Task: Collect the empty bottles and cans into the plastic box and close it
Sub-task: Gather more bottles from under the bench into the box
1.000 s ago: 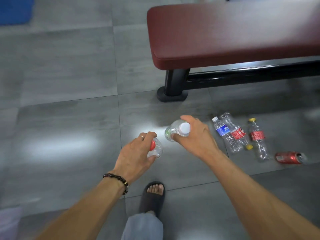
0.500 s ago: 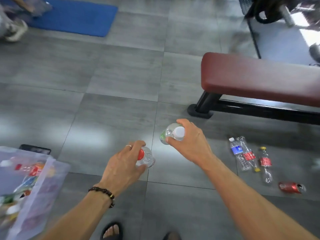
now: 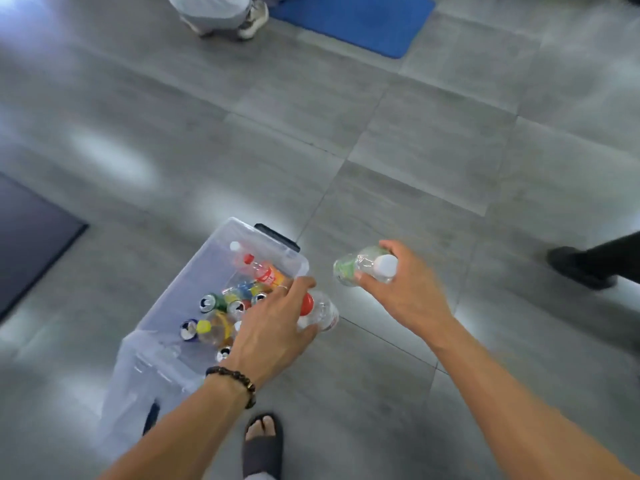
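Note:
A clear plastic box (image 3: 194, 271) stands open on the grey floor at lower left, holding several empty bottles and cans (image 3: 228, 306). Its clear lid (image 3: 138, 386) leans at the near end. My left hand (image 3: 273, 327) grips a clear bottle with a red cap (image 3: 320, 311) just over the box's right rim. My right hand (image 3: 401, 292) holds a clear bottle with a white cap and green label (image 3: 360, 265), in the air to the right of the box.
A blue mat (image 3: 353, 22) lies at the top, with a crouching person (image 3: 221, 12) beside it. Someone's black shoe and trouser leg (image 3: 585, 265) are at the right edge. A dark mat (image 3: 27, 237) lies at left. My sandalled foot (image 3: 263, 441) is at the bottom.
The view has swung left, away from the red bench and the bottles on the floor. The box is now under my left hand; both hands still hold their bottles.

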